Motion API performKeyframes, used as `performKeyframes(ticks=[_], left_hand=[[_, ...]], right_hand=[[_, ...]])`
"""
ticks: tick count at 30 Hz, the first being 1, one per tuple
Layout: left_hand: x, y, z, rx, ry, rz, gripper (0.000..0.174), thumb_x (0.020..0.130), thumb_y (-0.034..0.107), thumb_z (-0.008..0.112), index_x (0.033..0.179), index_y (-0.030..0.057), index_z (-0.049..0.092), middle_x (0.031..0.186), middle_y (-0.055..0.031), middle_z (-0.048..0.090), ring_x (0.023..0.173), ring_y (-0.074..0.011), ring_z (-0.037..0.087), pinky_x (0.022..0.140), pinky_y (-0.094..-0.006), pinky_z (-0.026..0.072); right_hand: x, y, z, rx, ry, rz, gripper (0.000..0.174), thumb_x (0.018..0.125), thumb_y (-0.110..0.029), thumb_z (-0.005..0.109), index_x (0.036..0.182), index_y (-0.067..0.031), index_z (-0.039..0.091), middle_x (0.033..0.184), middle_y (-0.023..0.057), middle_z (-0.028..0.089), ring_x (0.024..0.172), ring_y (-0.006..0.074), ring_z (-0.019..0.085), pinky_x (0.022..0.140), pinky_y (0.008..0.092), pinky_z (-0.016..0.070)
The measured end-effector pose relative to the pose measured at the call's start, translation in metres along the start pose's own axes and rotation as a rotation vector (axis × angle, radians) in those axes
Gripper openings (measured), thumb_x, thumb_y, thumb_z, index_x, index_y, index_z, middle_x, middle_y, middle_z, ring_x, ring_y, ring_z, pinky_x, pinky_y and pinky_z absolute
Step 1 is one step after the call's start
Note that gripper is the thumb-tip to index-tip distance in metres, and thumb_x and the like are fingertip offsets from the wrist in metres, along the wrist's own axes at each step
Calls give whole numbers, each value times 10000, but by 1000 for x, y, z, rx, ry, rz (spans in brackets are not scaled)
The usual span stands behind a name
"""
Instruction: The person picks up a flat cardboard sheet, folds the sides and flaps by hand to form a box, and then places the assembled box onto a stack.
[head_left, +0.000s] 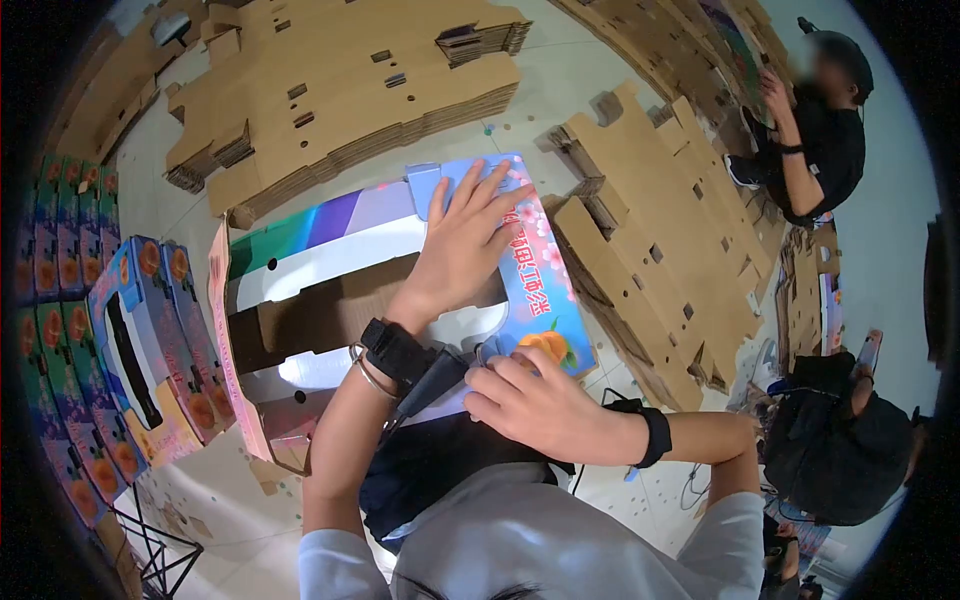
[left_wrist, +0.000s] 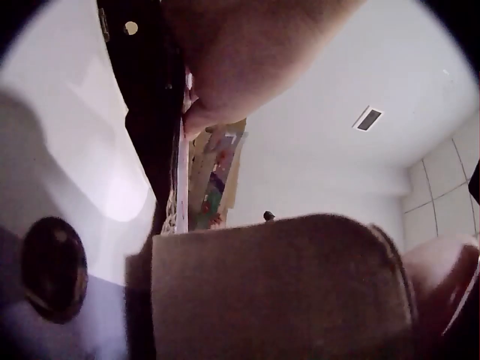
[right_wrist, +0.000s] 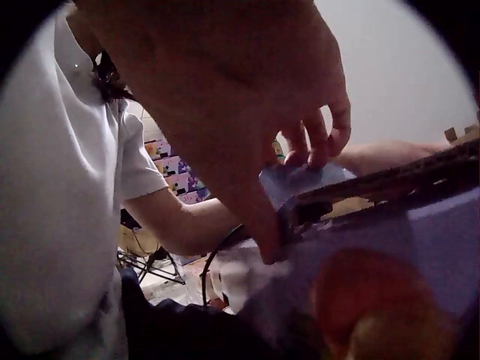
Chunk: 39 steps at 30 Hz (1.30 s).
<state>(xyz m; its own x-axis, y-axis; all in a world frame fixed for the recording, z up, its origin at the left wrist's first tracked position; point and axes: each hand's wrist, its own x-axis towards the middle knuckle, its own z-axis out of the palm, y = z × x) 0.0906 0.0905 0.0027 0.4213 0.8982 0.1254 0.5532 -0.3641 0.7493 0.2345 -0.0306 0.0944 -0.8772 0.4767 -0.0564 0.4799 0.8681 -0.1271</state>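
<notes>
A colourful printed carton [head_left: 562, 285] with a long cut-out in its top lies in front of me, bearing blossoms, oranges and red lettering. My left hand [head_left: 465, 230] rests on its right end panel, fingers spread and straight, the palm over the cut-out. A light blue flap [head_left: 425, 188] stands at the far edge beside that hand. At the near right corner my right hand [head_left: 530, 405] has its fingers curled. In the right wrist view its fingers and thumb pinch a pale blue flap [right_wrist: 304, 184] at the carton's edge.
Stacks of flat brown cardboard [head_left: 340, 90] lie beyond the carton, and more cardboard [head_left: 660, 240] lies to the right. Finished printed cartons [head_left: 150, 340] stand in rows on the left. A person in black [head_left: 820, 130] is at the far right, another dark-clothed person [head_left: 830, 440] nearer.
</notes>
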Motion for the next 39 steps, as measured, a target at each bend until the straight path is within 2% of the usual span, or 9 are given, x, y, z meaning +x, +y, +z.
performKeyframes(ticks=[6, 11, 14, 20, 24, 28, 30, 36, 39], left_hand=[[2, -7, -1, 5, 18, 3, 442, 991, 236, 510, 1432, 261, 489, 1592, -65, 292, 1503, -292, 152, 1187, -546, 14], [-2, -15, -15, -271, 268, 50, 324, 939, 145, 577, 1258, 96, 614, 1381, -146, 546, 1316, -353, 463, 1111, -445, 321], [-35, 33, -68, -341, 349, -195, 276, 937, 113, 589, 1201, 39, 613, 1187, -154, 638, 1164, -297, 583, 983, -351, 431], [-123, 63, -79, 453, 97, -326, 419, 908, 172, 621, 1296, 51, 521, 1290, -162, 544, 1217, -353, 497, 1074, -471, 345], [-153, 49, -41, 359, 66, -347, 508, 891, 232, 585, 1338, 18, 472, 1270, -193, 525, 1210, -385, 458, 1104, -503, 284], [-147, 49, -30, 418, 129, -399, 519, 860, 286, 583, 1291, 7, 501, 1173, -171, 528, 1134, -338, 481, 1086, -510, 287], [-145, 49, -28, 454, 146, -364, 522, 861, 285, 588, 1293, 3, 506, 1183, -174, 531, 1157, -345, 475, 1085, -522, 286], [-140, 68, -20, 571, 94, -316, 551, 872, 262, 605, 1333, -17, 491, 1224, -212, 528, 1201, -373, 475, 1109, -534, 280], [-136, 76, -10, 630, 86, -284, 559, 870, 276, 619, 1326, -25, 500, 1230, -217, 528, 1196, -368, 488, 1101, -537, 301]], right_hand=[[0, -7, 0, 57, 77, 81, 337, 747, -241, 676, 1024, -64, 602, 1185, 81, 525, 1091, 253, 515, 929, 393, 440], [-8, -5, -6, 263, 172, 106, 429, 692, -246, 739, 1064, -72, 614, 1215, 89, 541, 1095, 281, 549, 912, 390, 512], [-10, -4, 2, 170, 225, 138, 419, 675, -223, 733, 1062, -98, 631, 1238, 89, 541, 1061, 272, 576, 812, 326, 550], [-15, 12, -1, 169, 354, 120, 362, 674, -126, 705, 1036, -120, 707, 1187, 82, 600, 964, 220, 662, 699, 272, 571], [-25, 30, -23, 316, 563, 170, 169, 810, -104, 692, 973, -99, 737, 1101, 98, 651, 915, 229, 688, 691, 297, 579], [-68, 48, -11, 293, 930, 634, 166, 899, -106, 594, 1032, -63, 684, 1167, 173, 622, 919, 230, 673, 784, 315, 537], [-94, 58, 1, 395, 925, 1077, 201, 911, -79, 553, 1090, -57, 642, 1231, 176, 595, 1043, 268, 630, 933, 358, 473], [-122, 89, 39, -144, 427, 1090, 304, 876, -49, 558, 1178, -45, 592, 1253, 169, 583, 1223, 332, 518, 1126, 462, 294], [-112, 87, 49, -121, 227, 957, 342, 866, -71, 584, 1208, -79, 590, 1233, 187, 602, 1186, 343, 546, 1065, 461, 387]])
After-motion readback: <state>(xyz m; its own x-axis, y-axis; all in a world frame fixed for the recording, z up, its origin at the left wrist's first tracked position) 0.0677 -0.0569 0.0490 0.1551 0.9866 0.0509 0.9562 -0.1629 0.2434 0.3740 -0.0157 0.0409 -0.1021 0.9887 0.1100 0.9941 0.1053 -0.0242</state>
